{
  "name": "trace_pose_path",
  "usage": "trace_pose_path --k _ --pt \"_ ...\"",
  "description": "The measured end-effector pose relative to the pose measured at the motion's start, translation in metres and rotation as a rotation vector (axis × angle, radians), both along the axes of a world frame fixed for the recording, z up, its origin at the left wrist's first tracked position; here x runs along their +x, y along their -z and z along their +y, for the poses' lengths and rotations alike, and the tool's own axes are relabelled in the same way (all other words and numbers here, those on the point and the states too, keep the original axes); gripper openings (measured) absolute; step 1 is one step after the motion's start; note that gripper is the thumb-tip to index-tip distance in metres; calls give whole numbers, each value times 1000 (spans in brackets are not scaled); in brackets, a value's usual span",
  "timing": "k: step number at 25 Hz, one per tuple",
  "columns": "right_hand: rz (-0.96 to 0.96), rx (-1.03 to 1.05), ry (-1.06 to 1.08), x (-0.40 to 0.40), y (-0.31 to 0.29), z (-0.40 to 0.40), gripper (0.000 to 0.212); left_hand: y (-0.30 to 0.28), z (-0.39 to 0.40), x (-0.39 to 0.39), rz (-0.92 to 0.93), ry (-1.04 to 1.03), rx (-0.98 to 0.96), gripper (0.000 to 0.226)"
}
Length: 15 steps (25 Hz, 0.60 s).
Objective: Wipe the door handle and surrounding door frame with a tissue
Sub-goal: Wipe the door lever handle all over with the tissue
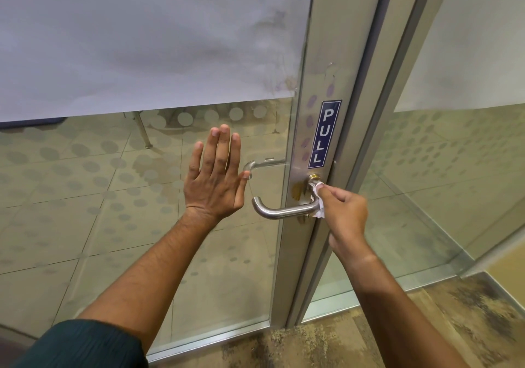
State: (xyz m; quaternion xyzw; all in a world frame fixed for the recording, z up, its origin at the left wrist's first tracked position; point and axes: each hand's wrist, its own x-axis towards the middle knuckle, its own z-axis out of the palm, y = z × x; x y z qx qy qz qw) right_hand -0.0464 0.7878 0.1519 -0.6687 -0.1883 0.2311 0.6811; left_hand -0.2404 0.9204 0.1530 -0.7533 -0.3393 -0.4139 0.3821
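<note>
White, crumpled tissue [318, 203] sits bunched in the right hand [342, 211], pinched between thumb and fingertips and pressed against the root of the brushed-steel lever door handle [284, 211], just below its brass-coloured collar [314, 176]. Part of the wad hangs beneath the knuckles, touching the handle's bend. Being thin paper, it looks soft and light and likely to tear or shred if dragged hard over the metal edges; a folded pad held by its bunched middle would probably serve better than a loose corner. The handle itself appears rigid and smooth, so the tissue should slide along it easily.

Around the handle runs the grey aluminium door frame [312, 83], which carries a blue vertical sticker [324, 135] reading PULL and a row of purplish fingerprint smudges [311, 103] above the collar, with a yellowish stain beside the handle's mount. Those marks suggest the frame is not yet wiped, so the job seems at an early stage.

Further left, the left hand [216, 180] is spread flat, fingers together and upward, resting on or very close to the glass door panel [113, 197] with its frosted dots, apparently steadying the door; it holds nothing. A second handle shows faintly through the glass.
</note>
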Motion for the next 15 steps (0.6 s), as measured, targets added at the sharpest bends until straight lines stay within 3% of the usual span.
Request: trace_pose_path --k 3,10,15 --pt "301 129 -7 -5 5 -6 16 0 0 0 2 -7 3 75" --pt "809 329 -30 -35 4 -25 23 1 0 0 5 -2 3 78" --pt "977 367 -109 -88 5 -29 27 0 -1 0 12 -6 14 77"
